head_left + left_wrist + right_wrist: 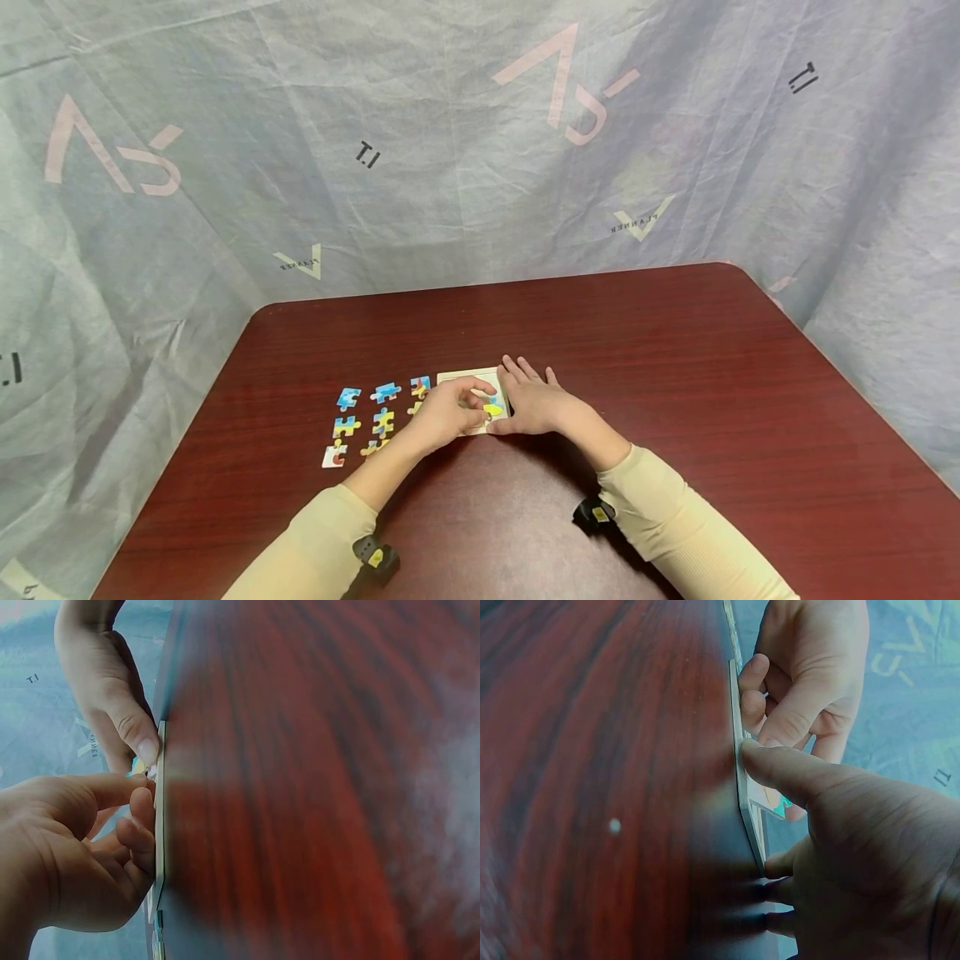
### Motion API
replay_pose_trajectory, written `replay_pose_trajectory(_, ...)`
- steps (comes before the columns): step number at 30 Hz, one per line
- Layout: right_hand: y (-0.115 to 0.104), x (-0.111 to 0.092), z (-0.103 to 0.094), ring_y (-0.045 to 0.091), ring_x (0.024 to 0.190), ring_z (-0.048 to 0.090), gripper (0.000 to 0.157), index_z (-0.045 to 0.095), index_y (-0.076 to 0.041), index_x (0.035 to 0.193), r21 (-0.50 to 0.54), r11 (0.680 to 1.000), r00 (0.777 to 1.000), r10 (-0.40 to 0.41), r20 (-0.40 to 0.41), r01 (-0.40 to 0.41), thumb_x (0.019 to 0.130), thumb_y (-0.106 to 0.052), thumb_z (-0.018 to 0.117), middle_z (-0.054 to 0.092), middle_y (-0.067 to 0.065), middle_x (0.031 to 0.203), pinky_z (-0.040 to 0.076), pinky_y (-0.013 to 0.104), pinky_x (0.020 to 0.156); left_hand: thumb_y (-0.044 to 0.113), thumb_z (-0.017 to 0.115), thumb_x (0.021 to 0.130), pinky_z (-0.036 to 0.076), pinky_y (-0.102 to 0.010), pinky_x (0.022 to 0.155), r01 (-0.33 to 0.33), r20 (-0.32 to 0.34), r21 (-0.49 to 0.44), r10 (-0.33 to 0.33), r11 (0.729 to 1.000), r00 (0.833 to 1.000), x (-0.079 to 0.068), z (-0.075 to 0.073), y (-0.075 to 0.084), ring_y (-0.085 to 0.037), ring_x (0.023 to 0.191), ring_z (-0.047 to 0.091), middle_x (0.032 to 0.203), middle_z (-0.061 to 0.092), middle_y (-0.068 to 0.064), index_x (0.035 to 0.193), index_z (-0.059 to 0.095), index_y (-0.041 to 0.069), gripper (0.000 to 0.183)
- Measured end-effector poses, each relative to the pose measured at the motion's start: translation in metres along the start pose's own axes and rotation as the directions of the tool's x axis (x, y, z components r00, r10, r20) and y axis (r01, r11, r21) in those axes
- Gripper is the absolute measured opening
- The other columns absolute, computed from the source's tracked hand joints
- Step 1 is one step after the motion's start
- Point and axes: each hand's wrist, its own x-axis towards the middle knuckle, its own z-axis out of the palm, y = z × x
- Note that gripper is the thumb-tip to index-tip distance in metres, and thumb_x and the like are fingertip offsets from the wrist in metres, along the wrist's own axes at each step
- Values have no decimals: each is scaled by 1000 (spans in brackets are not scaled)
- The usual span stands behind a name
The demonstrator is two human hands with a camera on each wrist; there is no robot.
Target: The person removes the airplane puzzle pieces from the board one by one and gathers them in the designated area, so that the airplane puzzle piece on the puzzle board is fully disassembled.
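A pale wooden puzzle tray [469,371] lies flat on the table under both hands. My left hand [448,410] reaches over it and pinches a puzzle piece [492,409] with yellow on it, between thumb and index finger. In the right wrist view that piece [774,802] looks tilted above the tray. My right hand [534,402] rests at the tray's right side with fingers spread and fairly straight. Its thumb [776,765] touches the near edge. The left hand covers much of the tray's inside.
Several loose jigsaw pieces, among them a blue piece [386,392] and a white one [334,456], lie in rows left of the tray. The left forearm partly overlaps the nearest ones. A grey printed cloth [450,208] hangs behind the dark red table [675,350].
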Motion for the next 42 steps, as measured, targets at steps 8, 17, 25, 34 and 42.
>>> replay_pose_trajectory(8,0,-1,-2,32,154,1,101,17,-5,162,-2,1000,1000,5,12,-5,91,-58,68,4,13,168,7,64,117,5,71,93,49,-27,55,2,7,16,-3,1000,1000,0,1,1,-13,59,56,86,68,-2,118,72,8,25)
replay_pose_trajectory(17,-1,0,-1,32,154,2,102,19,-5,161,-2,1000,1000,0,-1,0,90,-58,68,6,13,168,7,65,117,3,71,92,52,-28,54,11,-31,-26,-12,1000,999,1,1,-2,-13,55,57,85,67,-4,118,73,9,26)
replay_pose_trajectory(25,-1,0,0,33,154,3,102,19,-4,161,9,1000,1000,-10,-5,10,90,-58,68,6,15,168,7,66,117,2,71,92,53,-30,54,15,-52,-68,-18,998,998,-4,-5,-2,-15,55,56,84,66,-5,116,74,7,25)
replay_pose_trajectory(34,0,1,0,33,154,3,103,17,-3,161,-1,1000,1000,-6,-6,6,90,-58,68,6,14,168,7,65,117,3,70,93,50,-29,52,31,-48,-80,-35,996,998,-9,-10,-4,-16,55,56,87,68,-7,118,73,6,25)
replay_pose_trajectory(42,-1,0,0,33,154,3,103,17,-3,161,-4,1000,1000,-3,-2,2,90,-59,67,7,15,168,8,65,117,4,71,93,47,-27,50,40,-53,-73,-44,997,998,-11,-13,-12,-16,53,56,85,67,-7,119,72,6,26)
